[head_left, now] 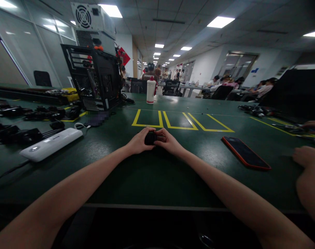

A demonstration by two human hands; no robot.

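Black small part (150, 138) sits pinched between left hand (139, 141) and right hand (168, 141), fingers curled round it.

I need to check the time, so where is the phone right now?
In the head view, the phone with the orange-red case lies flat on the green table, right of the right hand and just below the yellow floor-tape boxes.
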